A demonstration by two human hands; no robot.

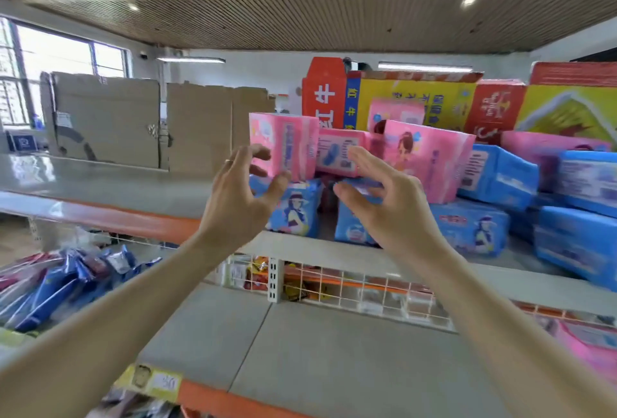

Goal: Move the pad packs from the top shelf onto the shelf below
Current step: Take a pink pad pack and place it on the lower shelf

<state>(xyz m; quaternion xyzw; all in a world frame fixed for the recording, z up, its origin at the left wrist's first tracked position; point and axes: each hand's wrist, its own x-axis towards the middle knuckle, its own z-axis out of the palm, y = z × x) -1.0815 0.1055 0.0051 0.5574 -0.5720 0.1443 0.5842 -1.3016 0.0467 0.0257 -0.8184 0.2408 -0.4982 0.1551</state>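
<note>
pad packs point(430, 164), pink and blue, lie stacked on the top shelf point(133, 184). left hand point(240, 190) and right hand point(384, 197), fingers spread and grasping nothing, flank the leftmost pink pack point(293, 147); lower shelf point(317, 351) lies beneath the forearms.

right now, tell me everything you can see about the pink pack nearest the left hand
The pink pack is a blocky bundle in glossy soft plastic wrap, pink with a blue-purple printed panel on its front and a pale graphic at its left. It stands upright on a blue pack on the top shelf, close beside a neighbouring pink pack. The left hand is raised at it, spread fingers overlapping its left edge; real contact cannot be told.
</note>
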